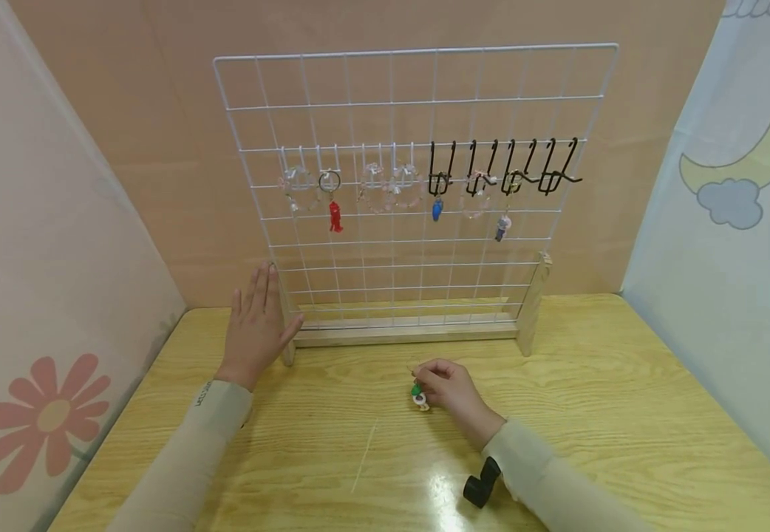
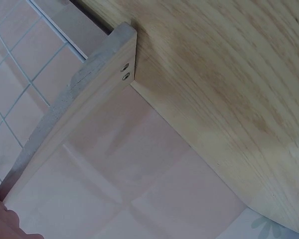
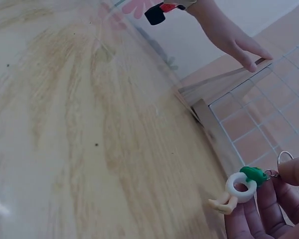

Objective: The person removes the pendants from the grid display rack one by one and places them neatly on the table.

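My right hand (image 1: 448, 388) pinches a keychain's metal ring (image 3: 285, 157) between thumb and fingers, low over the table before the rack. From it hangs a keychain charm (image 3: 241, 186) with a green top, a white ring-shaped body and pale legs. My left hand (image 1: 255, 325) touches the left wooden post (image 2: 84, 94) of the white wire grid rack (image 1: 392, 281), fingers straight and thumb spread toward the grid. Just part of that hand shows at the lower left corner of the left wrist view.
On the grid hang white hooks with bead bracelets (image 1: 300, 192) and a red charm (image 1: 335, 216). Black hooks (image 1: 551, 177) on the right carry a blue charm (image 1: 437, 210), a pink bracelet and a grey-white charm (image 1: 502, 227). Fabric walls surround the wooden table (image 1: 318, 443).
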Tool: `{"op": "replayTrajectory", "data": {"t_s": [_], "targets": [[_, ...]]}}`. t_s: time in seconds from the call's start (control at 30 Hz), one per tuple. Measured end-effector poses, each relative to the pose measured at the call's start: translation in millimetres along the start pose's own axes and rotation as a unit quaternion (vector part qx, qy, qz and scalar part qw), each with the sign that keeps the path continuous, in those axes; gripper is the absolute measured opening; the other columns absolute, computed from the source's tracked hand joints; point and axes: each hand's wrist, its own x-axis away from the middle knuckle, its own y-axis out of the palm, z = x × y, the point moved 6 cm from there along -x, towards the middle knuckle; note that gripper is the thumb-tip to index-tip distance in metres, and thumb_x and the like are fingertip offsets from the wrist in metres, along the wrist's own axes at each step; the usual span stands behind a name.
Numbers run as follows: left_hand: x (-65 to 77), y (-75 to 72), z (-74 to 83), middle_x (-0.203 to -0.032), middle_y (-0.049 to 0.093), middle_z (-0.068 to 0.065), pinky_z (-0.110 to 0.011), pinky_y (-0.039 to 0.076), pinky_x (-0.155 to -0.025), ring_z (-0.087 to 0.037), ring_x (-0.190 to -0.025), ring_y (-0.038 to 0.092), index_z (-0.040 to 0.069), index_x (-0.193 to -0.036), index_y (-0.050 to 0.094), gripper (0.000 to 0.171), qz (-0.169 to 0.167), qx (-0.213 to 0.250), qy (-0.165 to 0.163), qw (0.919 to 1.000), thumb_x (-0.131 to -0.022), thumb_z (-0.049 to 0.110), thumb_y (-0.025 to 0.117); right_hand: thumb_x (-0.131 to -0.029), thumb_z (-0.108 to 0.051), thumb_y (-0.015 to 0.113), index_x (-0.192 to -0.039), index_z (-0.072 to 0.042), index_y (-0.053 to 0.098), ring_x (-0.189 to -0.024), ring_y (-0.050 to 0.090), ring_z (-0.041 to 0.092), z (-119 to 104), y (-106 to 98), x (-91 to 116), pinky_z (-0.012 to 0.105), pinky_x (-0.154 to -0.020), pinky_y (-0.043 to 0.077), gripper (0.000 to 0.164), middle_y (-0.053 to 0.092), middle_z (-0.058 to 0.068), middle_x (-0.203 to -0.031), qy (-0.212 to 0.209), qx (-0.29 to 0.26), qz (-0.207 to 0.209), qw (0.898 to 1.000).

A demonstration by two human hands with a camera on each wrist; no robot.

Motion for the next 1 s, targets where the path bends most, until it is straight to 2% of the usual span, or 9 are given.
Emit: {"op": "replayTrajectory", "data": {"t_s": [0.23,0.37,0.7,0.83,1.0], "targets": [[0.6,0.7,0.7,-0.169,-0.001,-0.019,-0.062,0.006,-0.121,-0.032,-0.156,-0.002,-0.001,-0.161,-0.004,0.098,-0.011,0.002,-0.003,0.9999,-0.101,0.048,0.057,-0.102,-0.012,0.060,-0.112,0.011,0.062,-0.082,0.066,0.016,9,3,-3,0.027,-0.073,0.060,0.025,0.066,0.011,-0.096,0.010,0.007,0.008,1.000],[0.7,1.2,0.8,-0.169,-0.004,-0.017,-0.062,0.007,-0.121,-0.031,-0.156,-0.002,-0.001,-0.161,-0.005,0.098,-0.012,-0.001,-0.004,0.9999,-0.101,0.049,0.056,-0.103,-0.013,0.060,-0.112,0.012,0.062,-0.082,0.066,0.018,9,2,-6,0.031,-0.074,0.061,0.027,0.066,0.013,-0.096,0.007,0.034,0.014,0.999],[-1.2,1.5,0.9,-0.169,-0.004,-0.017,-0.063,0.008,-0.121,-0.033,-0.156,0.001,-0.001,-0.161,-0.005,0.098,-0.012,-0.005,-0.007,0.9999,-0.101,0.049,0.056,-0.099,-0.008,0.064,-0.103,0.008,0.068,-0.075,0.066,0.018,5,0,-17,0.032,-0.067,0.061,0.017,0.068,0.013,-0.089,0.006,0.086,0.041,0.995],[-1.2,0.8,0.9,-0.169,-0.002,-0.019,-0.063,0.007,-0.121,-0.035,-0.156,0.003,-0.001,-0.160,-0.005,0.098,-0.013,-0.003,-0.008,0.9999,-0.101,0.048,0.056,-0.099,-0.009,0.064,-0.099,0.004,0.071,-0.073,0.065,0.018,4,-1,-22,0.026,-0.059,0.054,0.014,0.069,0.010,-0.087,0.009,0.112,0.043,0.993],[-0.8,0.3,0.8,-0.169,-0.004,-0.017,-0.064,0.009,-0.120,-0.036,-0.156,0.005,-0.001,-0.161,-0.005,0.098,-0.011,-0.004,-0.006,0.9999,-0.101,0.048,0.056,-0.098,-0.009,0.065,-0.096,0.000,0.074,-0.063,0.061,0.014,4,-3,-28,0.021,-0.048,0.042,0.013,0.069,0.008,-0.078,0.004,0.158,0.052,0.986]]}}
